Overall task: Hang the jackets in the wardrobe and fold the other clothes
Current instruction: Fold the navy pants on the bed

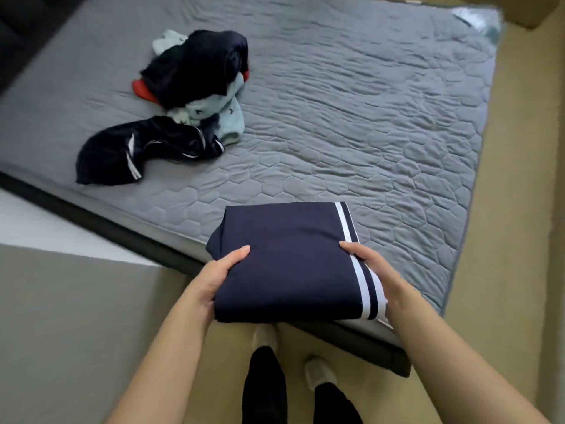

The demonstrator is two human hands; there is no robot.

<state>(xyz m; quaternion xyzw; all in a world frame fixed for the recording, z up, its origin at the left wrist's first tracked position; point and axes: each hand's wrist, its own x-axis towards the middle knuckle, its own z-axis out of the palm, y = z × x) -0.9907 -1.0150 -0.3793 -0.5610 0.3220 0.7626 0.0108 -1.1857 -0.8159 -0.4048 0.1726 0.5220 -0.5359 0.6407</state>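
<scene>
Left hand (218,278) and right hand (371,275) grasp opposite sides of the folded navy striped garment (290,264); the grey quilted mattress (382,133) lies just ahead, beneath its far edge.

Grey quilted mattress (351,123) on a dark frame (128,234), crumpled navy white-striped garment (137,151) lying well beyond the fingers (240,252) of the left hand (214,280), 1 heap of navy, red and pale-blue clothes (198,75) farther beyond, touching it.
</scene>
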